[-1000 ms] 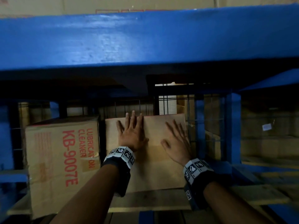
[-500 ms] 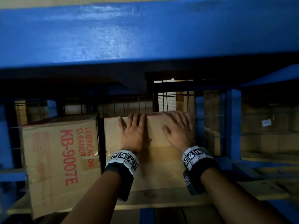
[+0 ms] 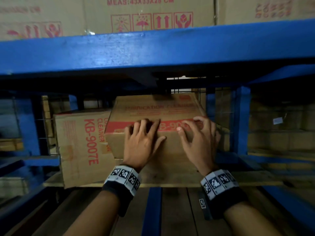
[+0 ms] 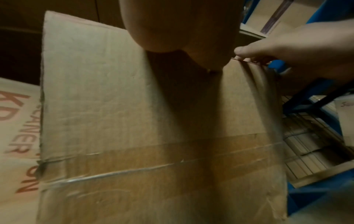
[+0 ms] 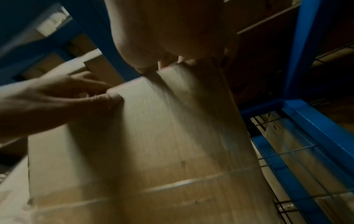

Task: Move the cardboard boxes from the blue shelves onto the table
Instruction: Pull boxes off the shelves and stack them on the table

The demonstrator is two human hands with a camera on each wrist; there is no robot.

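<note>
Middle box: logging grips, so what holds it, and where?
Both hands, left and right, grip the middle box by its upper front edge.

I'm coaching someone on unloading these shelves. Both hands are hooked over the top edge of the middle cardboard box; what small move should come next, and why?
Probably keep drawing the brown cardboard box toward you along the wooden shelf board. The left hand and right hand curl over its top front edge, it already looks tipped forward, and the blue shelf beam overhead leaves little room to lift.
</note>
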